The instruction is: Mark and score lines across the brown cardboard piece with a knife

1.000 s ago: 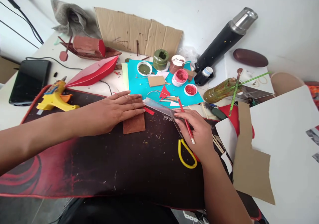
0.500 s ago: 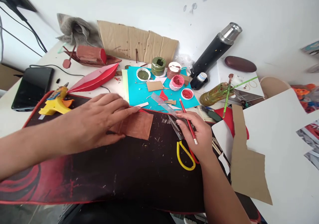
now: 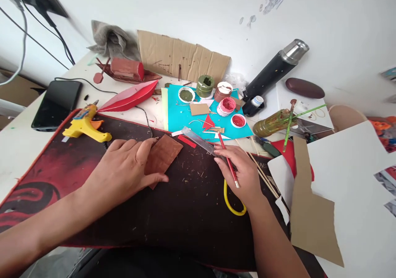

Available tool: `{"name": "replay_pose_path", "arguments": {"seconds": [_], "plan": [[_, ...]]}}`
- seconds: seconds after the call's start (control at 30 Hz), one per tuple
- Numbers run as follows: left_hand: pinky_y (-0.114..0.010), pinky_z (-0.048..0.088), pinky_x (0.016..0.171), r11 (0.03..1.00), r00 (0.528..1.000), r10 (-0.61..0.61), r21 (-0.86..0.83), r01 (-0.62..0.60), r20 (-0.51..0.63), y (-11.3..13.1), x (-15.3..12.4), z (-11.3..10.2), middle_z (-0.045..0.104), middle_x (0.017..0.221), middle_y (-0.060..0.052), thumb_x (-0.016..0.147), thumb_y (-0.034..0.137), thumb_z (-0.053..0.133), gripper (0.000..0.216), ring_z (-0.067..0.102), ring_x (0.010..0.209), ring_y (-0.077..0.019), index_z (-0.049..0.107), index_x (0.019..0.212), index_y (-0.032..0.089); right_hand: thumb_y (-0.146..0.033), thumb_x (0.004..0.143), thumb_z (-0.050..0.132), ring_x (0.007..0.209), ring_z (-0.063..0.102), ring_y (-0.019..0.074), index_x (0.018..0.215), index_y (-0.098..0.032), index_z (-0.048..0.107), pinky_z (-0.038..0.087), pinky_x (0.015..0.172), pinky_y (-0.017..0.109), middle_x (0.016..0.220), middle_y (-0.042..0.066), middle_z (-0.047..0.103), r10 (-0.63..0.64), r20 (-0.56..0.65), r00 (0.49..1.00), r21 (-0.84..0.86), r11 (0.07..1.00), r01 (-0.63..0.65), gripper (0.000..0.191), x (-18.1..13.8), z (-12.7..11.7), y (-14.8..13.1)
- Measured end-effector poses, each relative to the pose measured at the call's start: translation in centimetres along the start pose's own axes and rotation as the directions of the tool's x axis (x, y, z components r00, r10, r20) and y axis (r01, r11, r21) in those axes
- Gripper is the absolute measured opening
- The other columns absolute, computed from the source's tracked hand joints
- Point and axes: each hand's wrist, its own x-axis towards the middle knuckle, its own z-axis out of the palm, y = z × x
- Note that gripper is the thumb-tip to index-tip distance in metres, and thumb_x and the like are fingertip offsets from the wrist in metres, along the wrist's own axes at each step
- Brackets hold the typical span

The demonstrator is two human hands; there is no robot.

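My left hand (image 3: 125, 164) grips a brown-painted cardboard piece (image 3: 165, 154) between thumb and fingers; the piece lies slantwise over the dark mat, its left part hidden by the hand. In my right hand (image 3: 243, 173) are a clear ruler (image 3: 198, 140), pointing up and left, and a red pencil (image 3: 228, 160) with its eraser end toward me. Under that hand sit scissors, of which only a yellow handle (image 3: 227, 197) shows clearly. A red corrugated strip (image 3: 187, 141) rests between the cardboard piece and the ruler.
A yellow glue gun (image 3: 83, 125) lies left on the mat (image 3: 173, 220). Behind are a red paper boat (image 3: 130, 96), a brown model boat (image 3: 126, 69) and paint jars (image 3: 205, 86) on blue paper (image 3: 173, 117). A black flask (image 3: 272, 71) leans at the wall; cut cardboard (image 3: 312, 216) lies right.
The cardboard piece has turned and shifted, now tilted in my left hand, uncovering the red strip. My right hand has moved over the scissors, hiding their blades. The view has shifted slightly left.
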Motion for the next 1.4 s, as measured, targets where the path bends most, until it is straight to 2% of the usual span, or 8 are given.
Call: {"name": "replay_pose_path", "arguments": {"seconds": [0.1,0.2,0.37,0.47,0.63,1.0,1.23,1.4], "plan": [[-0.052,0.053,0.093,0.992,1.0,-0.015,-0.125,0.016,0.004,-0.1,-1.3,0.0,0.078,0.111,-0.014,0.098,0.095,0.049,0.091,0.075,0.099,-0.0371,0.057,0.147,0.019,-0.015,0.109,0.071,0.115,0.083,0.0292,0.124,-0.03,0.076,0.067,0.101,0.049,0.12,0.007,0.087,-0.009,0.023,1.0,-0.005,1.0,0.009,0.021,0.0,0.2,0.0],[-0.049,0.055,0.093,0.973,0.999,-0.03,-0.231,0.026,-0.015,0.2,-2.4,-0.3,0.08,0.118,-0.011,0.101,0.088,0.056,0.076,0.076,0.103,-0.0347,0.06,0.141,0.023,-0.014,0.109,0.071,0.115,0.083,0.0291,0.125,-0.03,0.076,0.068,0.102,0.05,0.123,0.007,0.087,-0.031,0.05,0.998,0.01,0.999,0.03,0.023,-0.1,0.6,0.0],[-0.043,0.057,0.097,0.966,0.984,0.069,-0.235,-0.106,-0.164,0.7,-2.8,-0.9,0.082,0.114,-0.006,0.111,0.036,0.065,0.018,0.076,0.105,-0.0265,0.066,0.126,0.025,-0.013,0.109,0.072,0.114,0.084,0.0282,0.125,-0.029,0.076,0.069,0.102,0.049,0.124,0.009,0.087,-0.078,0.115,0.99,-0.002,0.997,0.079,0.022,-0.2,1.1,0.0],[-0.042,0.057,0.106,0.951,0.958,0.187,-0.202,-0.232,-0.219,1.0,-2.7,-0.7,0.083,0.126,-0.007,0.106,0.019,0.068,0.035,0.076,0.117,-0.0258,0.067,0.14,0.025,-0.013,0.109,0.072,0.114,0.084,0.028,0.126,-0.028,0.075,0.069,0.102,0.049,0.122,0.009,0.088,-0.099,0.15,0.984,-0.021,0.994,0.103,0.022,-0.2,1.3,-0.3],[-0.044,0.058,0.107,0.947,0.934,0.283,-0.089,-0.308,-0.22,0.7,-3.0,0.1,0.083,0.132,-0.011,0.103,0.013,0.07,0.048,0.075,0.121,-0.0279,0.066,0.15,0.02,-0.011,0.109,0.071,0.111,0.083,0.0282,0.127,-0.026,0.074,0.069,0.1,0.05,0.122,0.01,0.087,-0.109,0.168,0.98,-0.026,0.993,0.115,0.024,-0.1,1.8,-1.2],[-0.048,0.054,0.121,0.95,0.954,0.261,-0.138,-0.281,-0.149,0.5,-3.0,1.4,0.075,0.154,-0.013,0.106,0.016,0.066,0.054,0.069,0.143,-0.0307,0.061,0.16,0.017,-0.011,0.11,0.07,0.104,0.08,0.0277,0.128,-0.023,0.075,0.07,0.094,0.049,0.123,0.011,0.086,-0.078,0.243,0.967,-0.053,0.994,0.093,0.022,0.4,2.4,-1.6],[-0.047,0.054,0.122,0.947,0.957,0.267,-0.154,-0.283,-0.115,0.5,-3.0,1.8,0.074,0.157,-0.012,0.109,0.018,0.064,0.05,0.068,0.143,-0.0304,0.062,0.159,0.013,-0.011,0.11,0.069,0.103,0.08,0.0279,0.13,-0.026,0.076,0.07,0.091,0.049,0.123,0.01,0.086,-0.062,0.262,0.963,-0.062,0.995,0.081,0.026,0.5,2.5,-1.5],[-0.045,0.056,0.122,0.951,0.965,0.245,-0.17,-0.259,-0.098,0.6,-3.2,1.9,0.073,0.157,-0.013,0.109,0.019,0.062,0.06,0.069,0.143,-0.0297,0.053,0.168,0.014,-0.011,0.11,0.07,0.104,0.081,0.029,0.13,-0.026,0.077,0.07,0.092,0.051,0.124,0.01,0.087,-0.077,0.254,0.964,-0.071,0.993,0.098,0.027,0.4,2.6,-1.4]]}}
